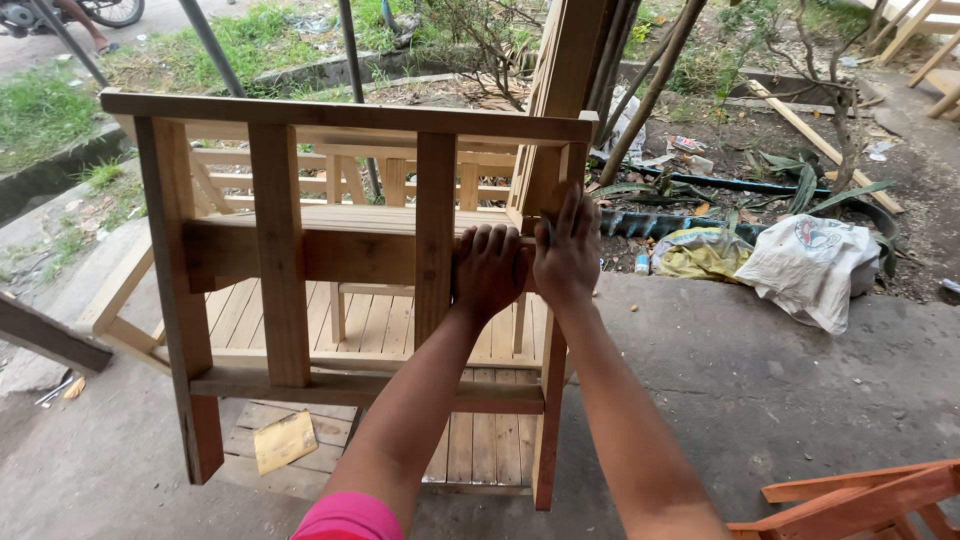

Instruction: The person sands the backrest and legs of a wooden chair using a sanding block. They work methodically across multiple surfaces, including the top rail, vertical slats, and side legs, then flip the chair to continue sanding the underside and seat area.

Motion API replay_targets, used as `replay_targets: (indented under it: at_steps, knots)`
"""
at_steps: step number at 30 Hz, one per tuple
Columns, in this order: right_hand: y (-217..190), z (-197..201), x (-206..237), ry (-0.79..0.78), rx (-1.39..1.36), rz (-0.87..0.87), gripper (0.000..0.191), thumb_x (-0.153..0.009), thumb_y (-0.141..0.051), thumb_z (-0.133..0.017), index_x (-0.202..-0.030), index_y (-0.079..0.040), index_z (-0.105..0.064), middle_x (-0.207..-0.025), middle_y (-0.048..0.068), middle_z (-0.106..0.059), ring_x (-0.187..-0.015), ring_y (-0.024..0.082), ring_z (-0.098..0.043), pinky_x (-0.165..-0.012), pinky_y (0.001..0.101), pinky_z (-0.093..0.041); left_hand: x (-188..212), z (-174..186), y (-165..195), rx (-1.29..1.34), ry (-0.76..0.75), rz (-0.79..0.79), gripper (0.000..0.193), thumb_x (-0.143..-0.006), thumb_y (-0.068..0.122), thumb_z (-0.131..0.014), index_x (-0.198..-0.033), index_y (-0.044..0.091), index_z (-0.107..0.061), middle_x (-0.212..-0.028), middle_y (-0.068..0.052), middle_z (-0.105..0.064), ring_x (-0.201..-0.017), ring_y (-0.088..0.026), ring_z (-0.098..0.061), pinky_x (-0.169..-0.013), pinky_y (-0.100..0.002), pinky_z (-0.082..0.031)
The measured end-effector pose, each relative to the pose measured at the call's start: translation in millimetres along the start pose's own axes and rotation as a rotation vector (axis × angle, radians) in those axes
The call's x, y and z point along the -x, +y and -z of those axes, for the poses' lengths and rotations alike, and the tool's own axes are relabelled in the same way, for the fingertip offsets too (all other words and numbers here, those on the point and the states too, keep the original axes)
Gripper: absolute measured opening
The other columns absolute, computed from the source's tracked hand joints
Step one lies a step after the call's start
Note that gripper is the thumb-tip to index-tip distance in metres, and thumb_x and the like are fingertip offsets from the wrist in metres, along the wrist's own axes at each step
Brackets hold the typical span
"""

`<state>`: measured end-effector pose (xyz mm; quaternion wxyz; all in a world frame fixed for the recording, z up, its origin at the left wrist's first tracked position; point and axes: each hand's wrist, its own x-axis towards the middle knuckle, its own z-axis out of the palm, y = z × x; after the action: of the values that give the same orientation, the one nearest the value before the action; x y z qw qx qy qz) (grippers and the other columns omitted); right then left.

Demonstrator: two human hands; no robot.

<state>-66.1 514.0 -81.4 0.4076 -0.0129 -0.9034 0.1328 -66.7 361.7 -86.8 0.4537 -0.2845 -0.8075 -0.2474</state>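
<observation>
The left hand (487,270) is lying flat, fingers curled over the thick middle rail of an unfinished wooden chair frame (300,250) that is standing upright on the concrete floor (760,390). The right hand (567,255) is pressing open-palmed against the frame's right upright, gripping nothing. Beside the frame's foot a yellowish sandpaper sheet (284,441) is lying on the slats, and white sacks (805,265) are sitting well apart to the right
</observation>
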Motion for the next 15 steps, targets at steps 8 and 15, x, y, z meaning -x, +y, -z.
replay_targets:
  at_steps: [8,15]
  knots:
    - [-6.0,46.0,220.6,-0.124,-0.082,0.057,0.07,-0.108,-0.029,-0.047,-0.164,-0.001,-0.015,-0.165,0.031,-0.021,-0.15,0.055,-0.023,-0.124,0.0606,-0.027,14.8,14.7,24.8,-0.024,-0.117,0.099,0.039,-0.105,0.028,-0.053,-0.135,0.005,-0.06,-0.136,-0.018,-0.06,-0.136,-0.04,-0.052,-0.12,-0.055,-0.035]
    - [-4.4,85.0,360.5,-0.342,-0.074,-0.046,0.072,-0.106,-0.037,-0.044,-0.159,0.001,-0.015,-0.164,0.034,-0.016,-0.149,0.057,-0.016,-0.12,0.0601,-0.023,143.9,62.5,91.4,0.116,-0.39,0.095,0.058,-0.102,0.034,-0.058,-0.149,0.002,-0.05,-0.163,-0.018,-0.036,-0.152,-0.04,-0.029,-0.123,-0.057,-0.023]
